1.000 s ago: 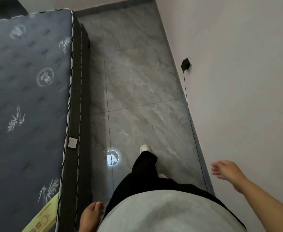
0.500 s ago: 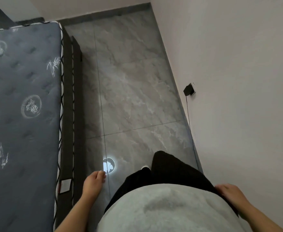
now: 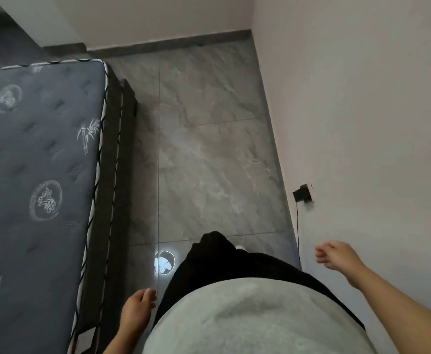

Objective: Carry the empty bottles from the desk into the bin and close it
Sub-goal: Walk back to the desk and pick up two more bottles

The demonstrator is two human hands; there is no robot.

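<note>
A: Since a second ago, more floor (image 3: pixel 209 162) shows ahead and the plug (image 3: pixel 301 194) on the wall has drawn near the right hand (image 3: pixel 337 255). Walking along the bed (image 3: pixel 35 175).

B: Hands?

A: Both empty. Right fingers (image 3: pixel 320 254) loosely curled, pinching nothing; left hand (image 3: pixel 136 309) relaxed at the hip, fingers lightly together.

B: Bottles, bin, table?

A: None in view, nothing near either hand's fingers. Judging by that, this is transit, likely between trips. Which trip, can't tell.
</note>
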